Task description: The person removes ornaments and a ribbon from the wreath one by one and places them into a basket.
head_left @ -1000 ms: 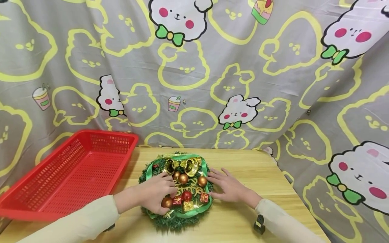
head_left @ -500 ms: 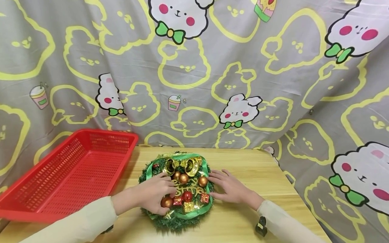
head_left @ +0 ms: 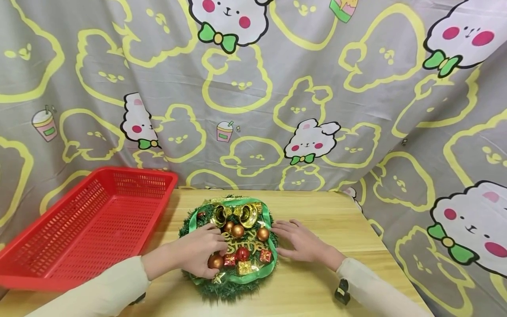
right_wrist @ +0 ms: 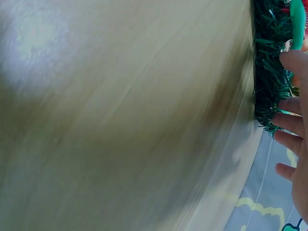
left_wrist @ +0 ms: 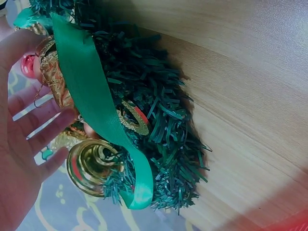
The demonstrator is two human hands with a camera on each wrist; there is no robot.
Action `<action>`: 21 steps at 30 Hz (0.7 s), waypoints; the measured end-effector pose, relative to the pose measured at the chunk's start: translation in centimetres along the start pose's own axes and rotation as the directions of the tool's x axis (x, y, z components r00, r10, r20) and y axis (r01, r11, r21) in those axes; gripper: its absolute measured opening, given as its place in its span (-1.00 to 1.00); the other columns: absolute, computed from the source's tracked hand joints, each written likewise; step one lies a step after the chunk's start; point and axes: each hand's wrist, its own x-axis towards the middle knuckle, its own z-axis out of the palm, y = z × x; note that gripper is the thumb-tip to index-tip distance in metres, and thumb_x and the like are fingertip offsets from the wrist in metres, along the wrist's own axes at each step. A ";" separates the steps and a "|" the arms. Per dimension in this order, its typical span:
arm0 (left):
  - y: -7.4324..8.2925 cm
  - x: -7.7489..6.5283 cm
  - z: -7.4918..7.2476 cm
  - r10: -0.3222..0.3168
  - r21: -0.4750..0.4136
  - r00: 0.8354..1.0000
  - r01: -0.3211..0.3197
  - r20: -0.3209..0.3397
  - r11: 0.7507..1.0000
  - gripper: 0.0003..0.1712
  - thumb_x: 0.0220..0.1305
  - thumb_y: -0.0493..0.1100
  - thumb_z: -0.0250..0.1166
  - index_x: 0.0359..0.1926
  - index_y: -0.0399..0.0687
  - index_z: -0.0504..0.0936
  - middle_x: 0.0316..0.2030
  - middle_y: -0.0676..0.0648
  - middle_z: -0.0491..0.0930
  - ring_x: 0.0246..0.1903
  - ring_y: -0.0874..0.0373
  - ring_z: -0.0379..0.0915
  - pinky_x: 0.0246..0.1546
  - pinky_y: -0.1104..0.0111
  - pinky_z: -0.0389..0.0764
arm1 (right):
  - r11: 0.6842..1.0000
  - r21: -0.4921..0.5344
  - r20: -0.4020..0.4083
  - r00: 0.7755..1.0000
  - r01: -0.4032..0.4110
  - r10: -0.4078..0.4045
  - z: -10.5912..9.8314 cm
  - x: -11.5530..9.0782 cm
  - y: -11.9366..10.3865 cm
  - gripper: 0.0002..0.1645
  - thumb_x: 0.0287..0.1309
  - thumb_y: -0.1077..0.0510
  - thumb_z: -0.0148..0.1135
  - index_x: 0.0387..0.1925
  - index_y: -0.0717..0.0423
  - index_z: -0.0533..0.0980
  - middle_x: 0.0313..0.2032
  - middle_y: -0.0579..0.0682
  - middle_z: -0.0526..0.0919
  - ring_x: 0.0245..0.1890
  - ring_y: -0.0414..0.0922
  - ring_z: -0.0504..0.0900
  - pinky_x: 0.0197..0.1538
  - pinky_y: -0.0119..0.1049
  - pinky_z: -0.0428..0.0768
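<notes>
A round green Christmas wreath (head_left: 225, 290) lies on the wooden table, trimmed with a green ribbon (left_wrist: 89, 72). Two gold bells (head_left: 247, 215) sit at its far side, above gold lettering (head_left: 245, 247). Over the wreath's left part rests my left hand (head_left: 200, 253), fingers loosely spread, thumb beside a copper ball (head_left: 216, 262). The left wrist view shows its fingers only slightly bent among the ornaments. My right hand (head_left: 301, 242) touches the wreath's right edge with spread fingers. A red ball (head_left: 242, 253) and a small gold gift box (head_left: 244, 267) decorate the near side.
To the left stands a red plastic basket (head_left: 119, 211) with perforated walls. Behind the table (head_left: 317, 207) hangs a grey curtain (head_left: 245, 167) with cartoon prints. A dark object (head_left: 342, 291) shows at the right wrist.
The head view has shifted slightly. Both hands keep nearly the same places on the wreath.
</notes>
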 end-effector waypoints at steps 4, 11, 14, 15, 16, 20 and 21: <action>-0.1 -0.1 0.0 0.002 -0.006 1.000 -0.002 -0.003 1.000 -0.68 -0.05 0.16 0.42 -0.30 0.17 0.64 -0.22 0.17 0.68 -0.18 0.24 0.52 0.06 0.14 0.55 | 1.000 -0.002 -0.005 1.000 -0.006 0.006 0.0 -0.1 0.1 -0.22 0.37 -0.30 0.11 0.38 0.12 0.43 0.37 0.13 0.49 0.39 0.13 0.46 0.37 0.29 0.34; -0.2 -0.2 0.2 0.000 0.003 1.000 0.000 -0.013 1.000 -0.68 -0.04 0.17 0.42 -0.30 0.17 0.64 -0.23 0.18 0.68 -0.19 0.24 0.53 0.04 0.16 0.55 | 1.000 0.020 -0.004 1.000 -0.017 0.017 -0.3 0.0 0.0 -0.21 0.37 -0.32 0.11 0.38 0.13 0.44 0.38 0.14 0.49 0.40 0.14 0.45 0.39 0.31 0.32; -0.2 -0.2 0.2 0.006 0.011 1.000 -0.006 -0.020 1.000 -0.68 -0.04 0.18 0.42 -0.31 0.16 0.65 -0.23 0.18 0.68 -0.19 0.24 0.53 0.03 0.19 0.54 | 0.999 0.037 0.007 0.999 -0.033 0.032 -0.4 0.2 -0.1 -0.23 0.39 -0.31 0.08 0.38 0.12 0.44 0.38 0.12 0.49 0.41 0.15 0.43 0.41 0.31 0.29; -0.2 -0.2 0.2 0.008 0.012 1.000 -0.007 -0.022 1.000 -0.68 -0.04 0.18 0.42 -0.31 0.16 0.65 -0.24 0.18 0.68 -0.19 0.24 0.53 0.03 0.19 0.54 | 0.998 0.042 0.011 0.999 -0.038 0.038 -0.5 0.3 -0.1 -0.24 0.41 -0.31 0.06 0.38 0.11 0.44 0.38 0.12 0.50 0.41 0.14 0.43 0.42 0.30 0.28; -0.2 -0.2 0.2 0.008 0.012 1.000 -0.008 -0.023 1.000 -0.68 -0.04 0.18 0.42 -0.31 0.16 0.65 -0.24 0.18 0.68 -0.19 0.24 0.53 0.03 0.19 0.54 | 0.998 0.047 0.015 0.999 -0.043 0.042 -0.5 0.3 -0.1 -0.26 0.43 -0.30 0.04 0.38 0.10 0.44 0.37 0.11 0.50 0.42 0.13 0.43 0.42 0.30 0.27; -0.2 -0.1 0.2 0.007 0.009 1.000 -0.006 -0.018 1.000 -0.68 -0.03 0.18 0.42 -0.31 0.16 0.64 -0.26 0.19 0.67 -0.20 0.25 0.52 0.04 0.19 0.54 | 0.997 0.055 0.036 0.998 -0.059 0.057 -0.6 0.6 -0.2 -0.31 0.47 -0.27 0.00 0.37 0.07 0.46 0.37 0.07 0.52 0.43 0.10 0.41 0.45 0.27 0.25; -0.2 -0.1 0.1 0.006 0.010 1.000 -0.006 -0.016 1.000 -0.68 -0.04 0.18 0.42 -0.31 0.16 0.64 -0.27 0.20 0.66 -0.21 0.25 0.51 0.04 0.19 0.54 | 0.997 0.054 0.039 0.998 -0.061 0.059 -0.6 0.6 -0.2 -0.31 0.47 -0.27 0.00 0.37 0.07 0.46 0.36 0.07 0.52 0.43 0.09 0.41 0.45 0.26 0.25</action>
